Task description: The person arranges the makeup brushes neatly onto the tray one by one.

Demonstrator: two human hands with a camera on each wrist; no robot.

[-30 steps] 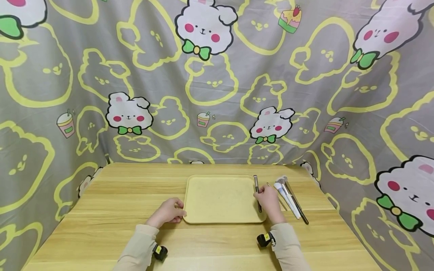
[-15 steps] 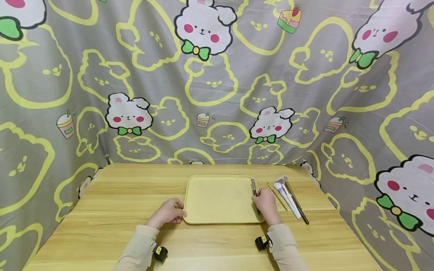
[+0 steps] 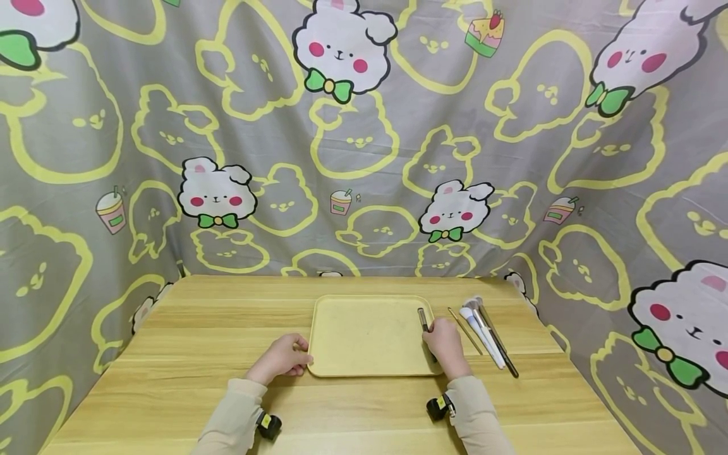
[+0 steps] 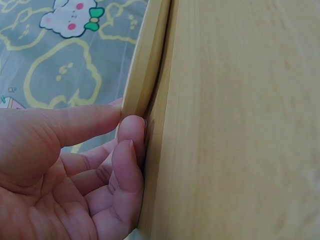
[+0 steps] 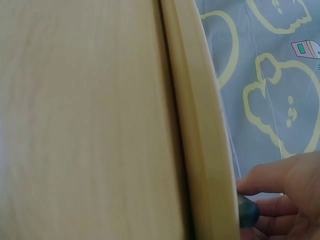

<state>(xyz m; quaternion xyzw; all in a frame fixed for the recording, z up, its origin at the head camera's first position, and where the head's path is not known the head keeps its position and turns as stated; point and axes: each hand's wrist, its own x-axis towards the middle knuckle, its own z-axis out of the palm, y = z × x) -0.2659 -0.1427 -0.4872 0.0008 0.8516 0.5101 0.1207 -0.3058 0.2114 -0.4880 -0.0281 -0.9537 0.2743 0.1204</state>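
My left hand point(image 3: 284, 355) pinches the left edge of a pale yellow tray point(image 3: 366, 335). In the left wrist view the thumb lies on the tray's rim point(image 4: 142, 65) and the curled fingers are at its underside. My right hand point(image 3: 447, 344) grips a dark-handled makeup brush point(image 3: 423, 318) over the tray's right side, bristle end pointing away from me. The hand covers much of the handle. The rounded dark handle end point(image 5: 247, 212) shows beside the thumb in the right wrist view. Whether the brush touches the tray I cannot tell.
Right of the tray, a thin brown brush point(image 3: 466, 331) lies on the wooden table point(image 3: 227, 316). Beside it is a loose group of makeup brushes point(image 3: 482, 328) with white and dark handles. A patterned curtain point(image 3: 364, 158) surrounds the table's back and sides.
My right hand has moved slightly left and toward me with the brush, whose bristle end now lies nearer and further over the tray. The left hand stays at the tray's edge.
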